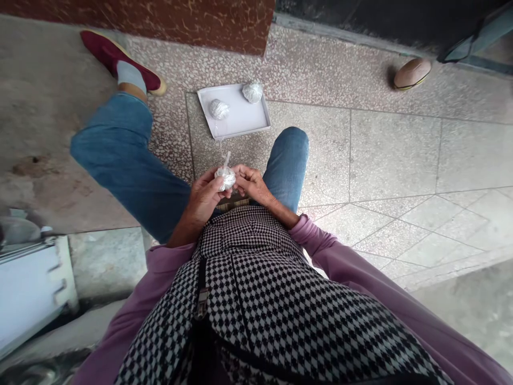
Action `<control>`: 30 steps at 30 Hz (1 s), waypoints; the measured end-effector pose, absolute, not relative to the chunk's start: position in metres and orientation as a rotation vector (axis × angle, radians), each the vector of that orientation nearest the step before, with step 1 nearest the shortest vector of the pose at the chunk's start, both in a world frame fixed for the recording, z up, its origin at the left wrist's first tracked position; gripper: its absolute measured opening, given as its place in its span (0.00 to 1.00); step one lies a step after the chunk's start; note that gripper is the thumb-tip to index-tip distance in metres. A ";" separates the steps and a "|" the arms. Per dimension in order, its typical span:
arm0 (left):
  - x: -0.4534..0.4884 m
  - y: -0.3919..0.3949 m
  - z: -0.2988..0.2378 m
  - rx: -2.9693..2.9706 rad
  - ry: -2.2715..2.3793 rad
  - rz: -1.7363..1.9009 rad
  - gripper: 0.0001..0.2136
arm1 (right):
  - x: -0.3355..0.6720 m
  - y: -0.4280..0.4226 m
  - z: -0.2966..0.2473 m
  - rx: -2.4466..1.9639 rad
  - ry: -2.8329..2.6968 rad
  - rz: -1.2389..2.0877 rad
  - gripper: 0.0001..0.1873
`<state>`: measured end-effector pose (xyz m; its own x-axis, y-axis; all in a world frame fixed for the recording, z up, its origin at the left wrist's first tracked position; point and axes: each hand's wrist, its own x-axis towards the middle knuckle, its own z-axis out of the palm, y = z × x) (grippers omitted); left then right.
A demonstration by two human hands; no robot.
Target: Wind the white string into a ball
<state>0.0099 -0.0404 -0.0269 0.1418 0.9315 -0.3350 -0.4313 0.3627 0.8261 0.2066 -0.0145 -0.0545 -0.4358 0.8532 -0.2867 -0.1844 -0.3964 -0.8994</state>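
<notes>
Head view: we list one small ball of white, glossy strand (227, 180), held between both hands above the lap; roundish, so we read no clear long axis, though a pale loose end (228, 158) points away from the body, leaning slightly right. Left hand (203, 195): partly closed, fingers and thumb curled about the ball. Right hand (252, 183): fingers bent, fingertips gathered at the ball's right side; we cannot tell how firmly they grip. Beyond, on speckled stone floor (316, 149), a shallow white rectangular tray (244, 122) carries two wound, shiny balls (219, 109), a thin strand (220, 144) trailing from it towards the hands.
</notes>
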 end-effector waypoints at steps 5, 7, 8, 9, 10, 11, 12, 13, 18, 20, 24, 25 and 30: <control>0.015 -0.037 -0.034 0.662 1.093 1.185 0.30 | 0.202 -0.020 -0.058 -1.018 -1.155 1.960 0.27; 0.015 -0.038 -0.036 0.716 1.138 1.182 0.31 | 0.200 -0.021 -0.060 -1.087 -1.171 1.912 0.34; 0.015 -0.038 -0.036 0.741 1.147 1.173 0.31 | 0.200 -0.021 -0.060 -1.128 -1.188 1.867 0.36; 0.014 -0.039 -0.036 0.758 1.146 1.163 0.31 | 0.200 -0.021 -0.059 -1.162 -1.209 1.824 0.37; 0.013 -0.039 -0.036 0.766 1.136 1.153 0.32 | 0.201 -0.021 -0.057 -1.183 -1.231 1.794 0.37; 0.012 -0.040 -0.034 0.765 1.119 1.143 0.32 | 0.202 -0.020 -0.053 -1.190 -1.251 1.784 0.35; 0.010 -0.040 -0.033 0.760 1.097 1.133 0.32 | 0.203 -0.020 -0.049 -1.189 -1.262 1.788 0.32; 0.008 -0.041 -0.031 0.756 1.078 1.119 0.32 | 0.204 -0.019 -0.044 -1.190 -1.260 1.801 0.29; -0.001 -0.043 -0.024 0.815 1.071 1.056 0.33 | 0.206 -0.015 -0.016 -1.186 -1.139 1.941 0.18; -0.001 -0.042 -0.023 0.854 1.079 1.061 0.32 | 0.205 -0.014 -0.005 -1.176 -1.089 1.994 0.13; 0.002 -0.040 -0.022 0.873 1.123 1.093 0.29 | 0.200 -0.014 0.009 -1.215 -0.953 2.051 0.09; 0.003 -0.040 -0.021 0.873 1.146 1.100 0.29 | 0.199 -0.016 0.010 -1.219 -0.900 2.056 0.09; 0.006 -0.040 -0.014 0.893 1.180 1.133 0.29 | 0.196 -0.019 -0.001 -1.112 -0.726 2.086 0.07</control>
